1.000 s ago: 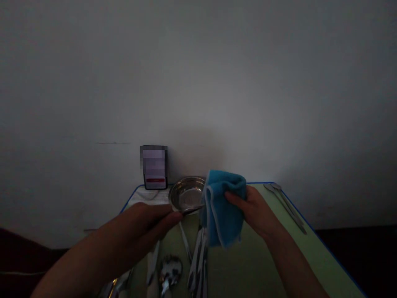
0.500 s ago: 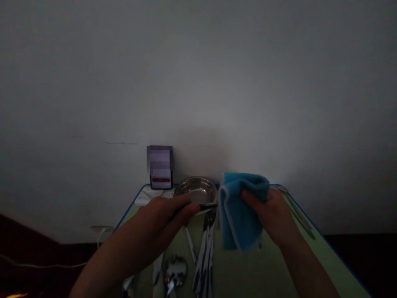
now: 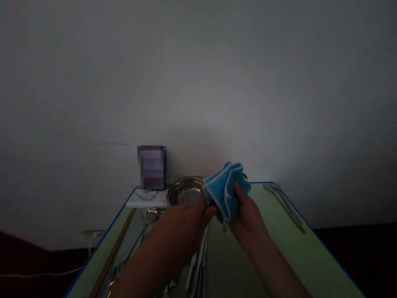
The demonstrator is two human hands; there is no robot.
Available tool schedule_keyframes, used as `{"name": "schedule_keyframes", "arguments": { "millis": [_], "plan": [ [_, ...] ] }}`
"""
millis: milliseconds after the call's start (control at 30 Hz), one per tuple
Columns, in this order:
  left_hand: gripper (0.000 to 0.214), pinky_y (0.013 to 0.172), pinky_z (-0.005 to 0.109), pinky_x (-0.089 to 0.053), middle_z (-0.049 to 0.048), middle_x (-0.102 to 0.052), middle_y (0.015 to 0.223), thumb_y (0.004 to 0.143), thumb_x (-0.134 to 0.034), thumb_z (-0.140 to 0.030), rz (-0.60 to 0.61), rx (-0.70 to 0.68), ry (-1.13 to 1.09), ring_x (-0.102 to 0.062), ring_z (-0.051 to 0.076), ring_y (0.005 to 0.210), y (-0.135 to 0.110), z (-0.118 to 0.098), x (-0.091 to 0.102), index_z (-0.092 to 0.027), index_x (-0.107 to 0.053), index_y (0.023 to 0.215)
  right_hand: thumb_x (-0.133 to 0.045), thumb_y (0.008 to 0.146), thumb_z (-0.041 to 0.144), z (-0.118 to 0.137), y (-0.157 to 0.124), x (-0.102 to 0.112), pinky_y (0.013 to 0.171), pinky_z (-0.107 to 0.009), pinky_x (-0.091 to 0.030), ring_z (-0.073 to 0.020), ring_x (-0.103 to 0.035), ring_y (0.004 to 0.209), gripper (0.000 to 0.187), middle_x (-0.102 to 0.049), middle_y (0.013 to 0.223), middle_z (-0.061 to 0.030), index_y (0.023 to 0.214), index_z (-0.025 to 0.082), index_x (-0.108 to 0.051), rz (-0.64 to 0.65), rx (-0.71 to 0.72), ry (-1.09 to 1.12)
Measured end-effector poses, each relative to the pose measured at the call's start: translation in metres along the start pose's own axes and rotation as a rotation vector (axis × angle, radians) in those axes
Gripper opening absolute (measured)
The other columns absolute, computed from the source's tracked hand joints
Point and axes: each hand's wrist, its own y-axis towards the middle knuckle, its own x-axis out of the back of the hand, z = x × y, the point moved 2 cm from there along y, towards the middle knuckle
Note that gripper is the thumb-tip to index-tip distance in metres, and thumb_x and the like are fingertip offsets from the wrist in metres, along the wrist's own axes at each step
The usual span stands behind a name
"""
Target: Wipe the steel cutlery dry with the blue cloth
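My right hand (image 3: 248, 219) is closed round a blue cloth (image 3: 225, 186) with a pale hem, bunched above the table. My left hand (image 3: 186, 225) has its fingers pinched at the cloth's left side, gripping the handle of what looks like a metal spoon (image 3: 245, 177). Only a rounded, shiny end pokes out past the cloth's upper right; the rest is wrapped or behind my fingers. Just behind my left hand sits a round steel bowl (image 3: 182, 187). Several table knives (image 3: 197, 265) lie side by side below my hands.
Two spoons (image 3: 287, 207) lie along the green table's (image 3: 310, 265) right side. At the back left a phone (image 3: 152, 167) leans on the wall beside a white power strip (image 3: 145, 200). More spoons (image 3: 151, 215) and chopsticks (image 3: 116, 244) are at the left, partly behind my arm.
My hands have come together, and the cloth now wraps the utensil that stuck out bare between them. The cloth has moved left and bunched up. The view has shifted slightly.
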Motion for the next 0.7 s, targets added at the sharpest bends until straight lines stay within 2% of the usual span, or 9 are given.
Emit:
{"name": "schedule_keyframes", "arguments": {
  "millis": [100, 167, 267, 367, 433, 533, 600, 700],
  "plan": [
    [0.029, 0.052, 0.029, -0.037, 0.0052, -0.066, 0.075, 0.094, -0.025, -0.029, 0.07, 0.027, -0.002, -0.063, 0.022, 0.061, 0.001, 0.003, -0.005, -0.02, -0.052, 0.101, -0.058, 0.081, 0.031, -0.007, 0.003, 0.0, 0.072, -0.031, -0.054, -0.0167, -0.068, 0.074, 0.018, -0.073, 0.087, -0.0032, 0.089, 0.017, -0.066, 0.043, -0.071, 0.049],
    [0.028, 0.055, 0.028, -0.04, 0.0035, -0.067, 0.079, 0.094, -0.026, -0.031, 0.082, -0.03, -0.079, -0.063, 0.02, 0.063, -0.004, 0.008, -0.005, -0.022, -0.052, 0.103, -0.058, 0.081, 0.031, -0.007, 0.006, 0.001, 0.074, -0.032, -0.054, -0.0166, -0.068, 0.074, 0.018, -0.073, 0.087, -0.0031, 0.088, 0.017, -0.066, 0.045, -0.067, 0.043],
    [0.024, 0.069, 0.027, -0.043, 0.0008, -0.067, 0.093, 0.093, -0.032, -0.035, 0.101, -0.105, -0.209, -0.063, 0.017, 0.08, -0.016, 0.019, 0.0, -0.027, -0.052, 0.103, -0.062, 0.078, 0.03, 0.002, 0.011, 0.003, 0.077, -0.031, -0.053, -0.0163, -0.068, 0.075, 0.018, -0.073, 0.085, -0.0031, 0.089, 0.017, -0.067, 0.032, 0.041, -0.005],
    [0.027, 0.069, 0.025, -0.045, 0.0002, -0.066, 0.091, 0.091, -0.034, -0.041, 0.125, -0.109, -0.222, -0.062, 0.017, 0.081, -0.027, 0.032, 0.007, -0.027, -0.055, 0.101, -0.067, 0.074, 0.031, 0.018, 0.013, 0.005, 0.08, -0.031, -0.052, -0.0161, -0.068, 0.077, 0.023, -0.073, 0.082, -0.0029, 0.091, 0.016, -0.067, 0.034, 0.208, -0.077],
    [0.028, 0.067, 0.022, -0.045, -0.0002, -0.066, 0.093, 0.091, -0.037, -0.04, 0.13, -0.138, -0.236, -0.061, 0.016, 0.08, -0.031, 0.04, 0.01, -0.028, -0.054, 0.11, -0.07, 0.072, 0.031, 0.026, 0.011, 0.005, 0.082, -0.031, -0.052, -0.0163, -0.068, 0.079, 0.027, -0.073, 0.083, -0.0025, 0.094, 0.017, -0.066, 0.049, 0.288, -0.11],
    [0.033, 0.073, 0.02, -0.046, -0.0024, -0.065, 0.102, 0.09, -0.042, -0.038, 0.132, -0.181, -0.285, -0.06, 0.014, 0.087, -0.033, 0.046, 0.012, -0.034, -0.047, 0.121, -0.071, 0.07, 0.031, 0.029, 0.009, 0.004, 0.081, -0.032, -0.052, -0.0167, -0.067, 0.082, 0.03, -0.073, 0.085, -0.0021, 0.096, 0.018, -0.065, 0.057, 0.334, -0.118],
    [0.029, 0.075, 0.02, -0.045, -0.0035, -0.066, 0.1, 0.088, -0.044, -0.04, 0.118, -0.187, -0.327, -0.06, 0.014, 0.087, -0.03, 0.047, 0.013, -0.034, -0.053, 0.115, -0.069, 0.072, 0.031, 0.025, 0.008, 0.004, 0.08, -0.032, -0.053, -0.0168, -0.068, 0.081, 0.027, -0.073, 0.084, -0.0024, 0.095, 0.017, -0.065, 0.037, 0.288, -0.112],
    [0.025, 0.064, 0.02, -0.044, -0.0048, -0.066, 0.081, 0.078, -0.057, -0.05, 0.103, -0.165, -0.331, -0.061, 0.013, 0.074, -0.022, 0.043, 0.014, -0.029, -0.063, 0.089, -0.067, 0.074, 0.031, 0.015, 0.009, 0.003, 0.077, -0.032, -0.054, -0.0172, -0.068, 0.075, 0.022, -0.073, 0.08, -0.0036, 0.089, 0.015, -0.066, 0.001, 0.157, -0.091]
  ]
}}
